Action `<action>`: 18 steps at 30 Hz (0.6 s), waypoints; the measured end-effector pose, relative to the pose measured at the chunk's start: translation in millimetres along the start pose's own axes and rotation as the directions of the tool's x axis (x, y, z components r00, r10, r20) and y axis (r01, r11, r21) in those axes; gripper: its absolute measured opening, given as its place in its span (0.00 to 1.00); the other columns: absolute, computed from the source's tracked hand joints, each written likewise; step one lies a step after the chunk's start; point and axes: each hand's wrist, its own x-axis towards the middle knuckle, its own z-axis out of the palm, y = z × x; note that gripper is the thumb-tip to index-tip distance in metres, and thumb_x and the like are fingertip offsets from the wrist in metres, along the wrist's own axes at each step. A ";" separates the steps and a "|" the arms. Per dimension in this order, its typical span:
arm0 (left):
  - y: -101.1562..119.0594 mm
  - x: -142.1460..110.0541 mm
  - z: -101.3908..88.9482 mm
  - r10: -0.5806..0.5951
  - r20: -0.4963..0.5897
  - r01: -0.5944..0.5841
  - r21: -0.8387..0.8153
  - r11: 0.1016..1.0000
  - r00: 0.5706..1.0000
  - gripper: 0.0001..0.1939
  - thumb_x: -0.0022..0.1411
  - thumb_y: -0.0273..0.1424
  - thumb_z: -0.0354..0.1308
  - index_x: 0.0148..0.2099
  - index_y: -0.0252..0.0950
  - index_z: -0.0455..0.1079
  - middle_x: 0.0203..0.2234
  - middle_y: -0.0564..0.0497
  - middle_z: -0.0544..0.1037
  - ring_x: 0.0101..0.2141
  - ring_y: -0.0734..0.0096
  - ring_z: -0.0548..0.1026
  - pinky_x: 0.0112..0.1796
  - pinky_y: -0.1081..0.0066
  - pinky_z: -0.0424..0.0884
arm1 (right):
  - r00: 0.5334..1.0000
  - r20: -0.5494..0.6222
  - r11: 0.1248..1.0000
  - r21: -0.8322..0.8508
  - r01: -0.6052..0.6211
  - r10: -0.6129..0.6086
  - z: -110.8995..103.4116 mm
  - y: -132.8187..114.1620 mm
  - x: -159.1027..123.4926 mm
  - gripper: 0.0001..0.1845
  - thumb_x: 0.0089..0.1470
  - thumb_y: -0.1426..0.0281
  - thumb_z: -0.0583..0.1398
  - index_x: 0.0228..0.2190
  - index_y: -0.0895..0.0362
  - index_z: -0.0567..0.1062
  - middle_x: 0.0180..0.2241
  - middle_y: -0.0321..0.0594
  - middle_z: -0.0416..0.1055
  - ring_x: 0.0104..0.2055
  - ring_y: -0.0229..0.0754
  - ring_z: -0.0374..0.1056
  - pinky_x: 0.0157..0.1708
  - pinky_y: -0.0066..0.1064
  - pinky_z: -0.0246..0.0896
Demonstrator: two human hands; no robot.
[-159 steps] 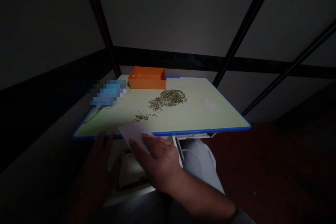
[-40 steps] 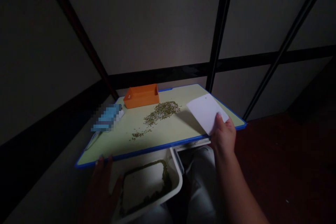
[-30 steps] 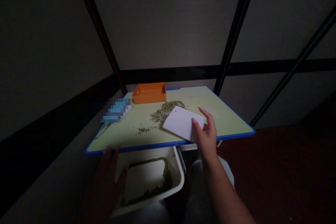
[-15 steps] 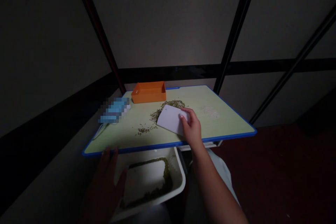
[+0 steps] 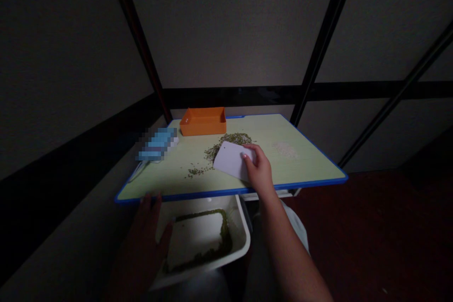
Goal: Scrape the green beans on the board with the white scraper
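Card in right hand beside green grains on tabletop

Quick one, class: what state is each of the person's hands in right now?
Left hand: thumb and fingers spread, in shadow; whether it grips the bin cannot be told.
Right hand: closed on the white card.

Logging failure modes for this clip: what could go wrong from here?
1. Mixing: the right grip has the white card right by the green grains; a rightward swing might push some into the pale grains.
2. Spill: the white bin sits below only part of the table's front edge; grains swept off to its right could hit the leg or floor.
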 end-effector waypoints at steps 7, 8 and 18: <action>1.3 0.5 -0.7 0.001 -0.005 -0.001 -0.013 1.000 1.000 0.36 0.62 0.48 0.41 0.66 0.33 0.54 0.69 0.39 0.50 0.68 0.54 0.49 0.64 0.51 0.55 | 0.999 0.034 1.000 -0.019 0.006 -0.006 -2.8 2.4 -2.4 0.12 0.53 0.68 0.58 0.40 0.53 0.75 0.39 0.38 0.76 0.45 0.47 0.69 0.45 0.35 0.62; 1.4 0.7 -0.8 -0.002 -0.003 0.002 -0.012 1.000 1.000 0.36 0.62 0.48 0.41 0.66 0.32 0.54 0.69 0.38 0.50 0.68 0.53 0.50 0.64 0.51 0.56 | 0.999 0.034 1.000 -0.021 0.006 -0.006 -3.0 2.3 -2.8 0.12 0.53 0.68 0.58 0.40 0.52 0.75 0.39 0.38 0.76 0.45 0.47 0.69 0.45 0.35 0.62; -1.8 -0.5 1.6 0.013 -0.031 -0.014 -0.026 1.000 0.999 0.34 0.63 0.47 0.42 0.66 0.36 0.54 0.69 0.40 0.51 0.68 0.55 0.51 0.65 0.51 0.55 | 0.999 0.041 1.000 -0.012 -0.008 0.008 -3.9 -0.5 -4.6 0.12 0.52 0.68 0.58 0.40 0.52 0.75 0.37 0.38 0.75 0.40 0.46 0.69 0.40 0.33 0.62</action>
